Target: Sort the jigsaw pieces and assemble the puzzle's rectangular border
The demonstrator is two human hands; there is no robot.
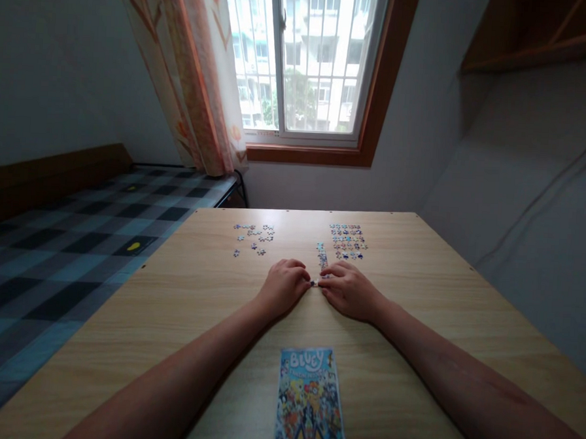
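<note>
Over the middle of the table, my left hand (pixel 285 286) pinches a small jigsaw puzzle piece (pixel 313 283) between thumb and fingers. Facing it, my right hand (pixel 349 290) has its fingertips closed at the other side of the same spot, where a pale bit of puzzle piece shows. Just beyond the right fingers runs a narrow joined strip of puzzle pieces (pixel 322 252), its near end partly covered by that hand. Whether the piece between my hands touches the strip cannot be made out.
Loose puzzle pieces (pixel 253 246) lie scattered at the back left, and rows of pieces (pixel 347 238) at the back right. A colourful "Bluey" picture sheet or box (pixel 309 404) lies nearest me. Left of the table (pixel 211 287) is a bed (pixel 99 249).
</note>
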